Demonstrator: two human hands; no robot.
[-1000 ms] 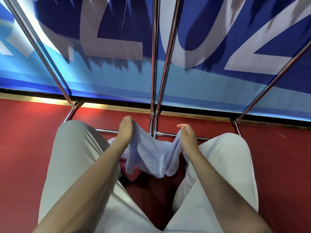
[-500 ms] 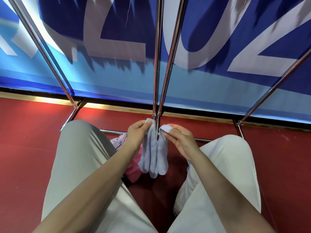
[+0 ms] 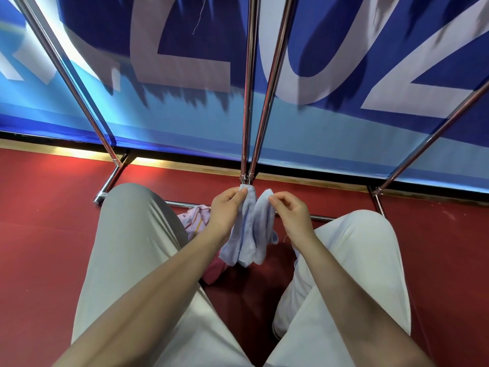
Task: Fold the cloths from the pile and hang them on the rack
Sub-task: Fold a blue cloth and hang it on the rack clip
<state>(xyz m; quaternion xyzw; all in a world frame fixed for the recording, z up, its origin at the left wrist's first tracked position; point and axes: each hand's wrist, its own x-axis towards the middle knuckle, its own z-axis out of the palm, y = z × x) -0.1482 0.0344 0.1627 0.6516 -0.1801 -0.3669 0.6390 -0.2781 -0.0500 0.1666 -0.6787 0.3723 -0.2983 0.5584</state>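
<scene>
- The left hand point(image 3: 225, 207) and right hand point(image 3: 289, 210) each pinch a top corner of the pale blue cloth point(image 3: 251, 229). A second ago they were spread wide; now they nearly meet, so the cloth hangs doubled between the knees.
- The pile point(image 3: 195, 221) lies on the floor just behind.
- The rack point(image 3: 247, 102) rises beyond, likely next.

Bare forearms point(image 3: 148, 292), light grey-beige trousers point(image 3: 132, 234).

Blue banner point(image 3: 185, 123) stands behind red floor point(image 3: 39, 247).
</scene>
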